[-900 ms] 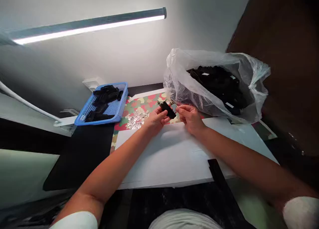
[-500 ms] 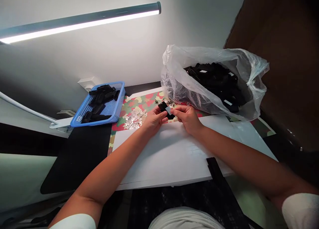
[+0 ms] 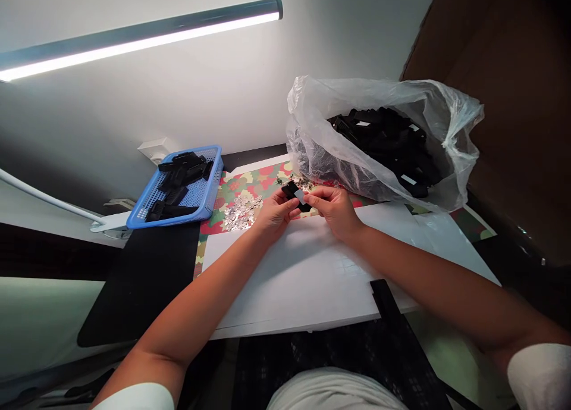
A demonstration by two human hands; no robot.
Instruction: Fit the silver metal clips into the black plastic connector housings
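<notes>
Over the white board's far edge, my left hand (image 3: 277, 212) grips a small black plastic part (image 3: 289, 188) between thumb and fingers. A pale grey flat patch (image 3: 300, 196) shows on its face; whether it is a label or a separate plate I cannot make out. From the other side, the pinched thumb and fingers of my right hand (image 3: 331, 206) meet the part at this patch's edge. Left of my hands lies a heap of small silvery metal pieces (image 3: 243, 212). Just beyond them is a second scatter of small metal pieces (image 3: 303, 184).
A blue plastic basket (image 3: 207, 203) with several black parts stands at the left. The open clear plastic bag (image 3: 307, 118) at the back right holds many black parts, some with white patches. A white board (image 3: 285, 285) covers the table's front; a lamp (image 3: 178, 38) shines above.
The view has shifted slightly. Both hands keep their hold on the black plastic part, with hardly any movement.
</notes>
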